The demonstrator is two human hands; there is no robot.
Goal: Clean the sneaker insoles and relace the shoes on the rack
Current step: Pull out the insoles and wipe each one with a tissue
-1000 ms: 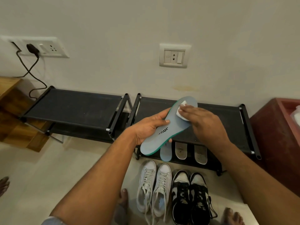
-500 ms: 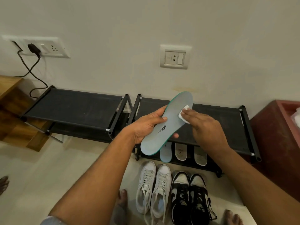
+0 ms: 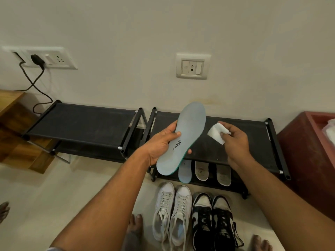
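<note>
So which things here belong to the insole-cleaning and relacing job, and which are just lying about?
Job: blue insole in left hand; white wipe in right hand; three more insoles on shoe rack; white sneakers; black-and-white sneakers.
Lying about: charger; wall socket; wooden furniture; red cabinet.

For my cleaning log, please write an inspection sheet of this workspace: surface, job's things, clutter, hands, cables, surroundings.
Surface: pale floor; left rack and right rack against the wall.
Job's things: grey insole held up; white wipe apart from it; three insoles on right rack's lower shelf; white sneakers and black-and-white sneakers on floor.
Clutter: nothing seen.
Hands: left hand grips insole; right hand pinches wipe.
Cables: black cable hangs from plug in wall socket.
Surroundings: wooden furniture left, red-brown box right.
</note>
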